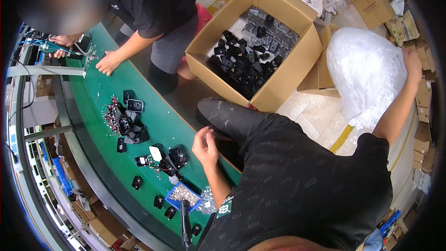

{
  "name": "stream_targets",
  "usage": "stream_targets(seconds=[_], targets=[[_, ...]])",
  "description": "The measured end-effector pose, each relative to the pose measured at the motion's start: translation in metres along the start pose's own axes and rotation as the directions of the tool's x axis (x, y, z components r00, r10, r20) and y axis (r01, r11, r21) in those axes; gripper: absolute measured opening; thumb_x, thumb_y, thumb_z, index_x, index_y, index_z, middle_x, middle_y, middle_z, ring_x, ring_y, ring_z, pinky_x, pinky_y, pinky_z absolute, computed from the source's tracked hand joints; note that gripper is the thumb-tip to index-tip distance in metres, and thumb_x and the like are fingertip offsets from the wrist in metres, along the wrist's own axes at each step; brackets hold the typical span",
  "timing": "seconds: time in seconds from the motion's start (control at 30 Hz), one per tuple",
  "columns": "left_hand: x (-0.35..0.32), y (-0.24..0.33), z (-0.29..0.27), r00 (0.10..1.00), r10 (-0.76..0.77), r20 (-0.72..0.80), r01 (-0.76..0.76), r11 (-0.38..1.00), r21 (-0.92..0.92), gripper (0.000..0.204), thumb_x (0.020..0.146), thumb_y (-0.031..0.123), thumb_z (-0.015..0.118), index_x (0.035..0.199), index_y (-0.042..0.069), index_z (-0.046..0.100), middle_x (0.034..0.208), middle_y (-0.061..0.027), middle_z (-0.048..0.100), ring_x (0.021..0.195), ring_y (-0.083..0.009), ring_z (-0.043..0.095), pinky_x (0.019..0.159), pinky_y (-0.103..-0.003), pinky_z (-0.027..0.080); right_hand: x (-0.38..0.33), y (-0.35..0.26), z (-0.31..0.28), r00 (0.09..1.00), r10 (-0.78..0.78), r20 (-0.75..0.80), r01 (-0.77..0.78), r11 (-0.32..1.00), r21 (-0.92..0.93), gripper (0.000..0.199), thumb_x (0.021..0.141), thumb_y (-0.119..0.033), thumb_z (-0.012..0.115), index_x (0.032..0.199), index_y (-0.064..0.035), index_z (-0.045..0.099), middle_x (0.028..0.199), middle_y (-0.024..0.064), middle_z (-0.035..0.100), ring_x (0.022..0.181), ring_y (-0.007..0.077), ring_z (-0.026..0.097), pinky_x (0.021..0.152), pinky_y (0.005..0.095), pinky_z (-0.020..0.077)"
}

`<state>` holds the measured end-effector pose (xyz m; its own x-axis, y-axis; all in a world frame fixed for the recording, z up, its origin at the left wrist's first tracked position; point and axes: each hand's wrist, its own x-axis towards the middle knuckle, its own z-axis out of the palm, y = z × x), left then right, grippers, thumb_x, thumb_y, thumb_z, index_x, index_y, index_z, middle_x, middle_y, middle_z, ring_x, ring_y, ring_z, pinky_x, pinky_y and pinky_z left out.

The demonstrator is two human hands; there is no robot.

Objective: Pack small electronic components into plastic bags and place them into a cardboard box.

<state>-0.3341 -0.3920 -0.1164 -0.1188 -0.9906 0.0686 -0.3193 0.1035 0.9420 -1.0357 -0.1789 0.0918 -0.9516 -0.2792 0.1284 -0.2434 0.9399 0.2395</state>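
My left hand (205, 147) hovers at the near edge of the green work surface (153, 139), fingers loosely bent and nothing seen in them. Stretched out to the far right, my right hand (412, 65) grips the side of a large, bulging clear plastic bag (364, 72); its fingertips are partly hidden. Closest to my left hand are black plastic housings (177, 157) with wires and a white part. Below them sits a blue tray (197, 202) full of small screws, and a black electric screwdriver (186, 225) stands over it.
An open cardboard box (288, 86) holds many black housings and grey bags. Another person's hand (108, 63) rests across the green surface at upper left. More housings (132, 125) and small wired parts (111, 114) lie in a pile. A metal frame (44, 70) borders the left side.
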Motion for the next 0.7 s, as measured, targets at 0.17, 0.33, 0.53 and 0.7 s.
stream_targets(seconds=[0.17,0.33,0.53,0.7], targets=[[0.0,-0.001,-0.002,0.998,0.035,0.044,-0.039,0.994,0.098,0.013,0.09,0.002,0.054,0.1,-0.003,0.06,0.084,-0.008,0.064,0.068,-0.0095,0.057,0.062,-0.02,0.047,-0.082,-0.197,-0.052,0.733,-0.44,-0.519,0.674,0.364,0.643,0.029,0.091,-0.023,0.055,0.115,-0.0085,0.06,0.1,0.0027,0.063,0.089,0.011,0.057,0.079,0.0239,0.0454],[0.005,0.006,0.004,1.0,0.015,0.008,-0.015,0.998,0.061,0.008,0.085,0.001,0.057,0.088,-0.001,0.064,0.077,-0.0084,0.065,0.061,-0.0126,0.059,0.055,-0.024,0.046,-0.126,-0.427,0.103,0.263,-0.965,-0.007,0.48,0.124,0.868,0.039,0.082,-0.027,0.065,0.116,-0.0086,0.057,0.093,0.0079,0.066,0.082,0.0176,0.062,0.073,0.0331,0.0498],[0.007,0.018,0.004,0.996,0.089,0.028,-0.093,0.975,0.202,0.003,0.079,0.0,0.059,0.078,-0.001,0.062,0.072,-0.0102,0.064,0.06,-0.0183,0.061,0.055,-0.026,0.047,-0.187,-0.563,0.228,0.442,-0.882,0.163,0.727,0.458,0.511,0.067,0.076,-0.017,0.064,0.136,-0.01,0.037,0.119,0.0216,0.056,0.112,0.0349,0.054,0.093,0.0439,0.0445],[0.011,0.019,-0.001,0.986,0.125,0.111,-0.137,0.984,0.113,0.006,0.071,0.003,0.059,0.075,-0.001,0.061,0.067,-0.0106,0.063,0.057,-0.0184,0.06,0.053,-0.025,0.047,-0.191,-0.569,0.263,0.455,-0.848,0.272,0.704,0.53,0.473,0.071,0.078,-0.014,0.061,0.14,-0.009,0.029,0.132,0.0203,0.046,0.118,0.0367,0.047,0.098,0.0406,0.0409]])
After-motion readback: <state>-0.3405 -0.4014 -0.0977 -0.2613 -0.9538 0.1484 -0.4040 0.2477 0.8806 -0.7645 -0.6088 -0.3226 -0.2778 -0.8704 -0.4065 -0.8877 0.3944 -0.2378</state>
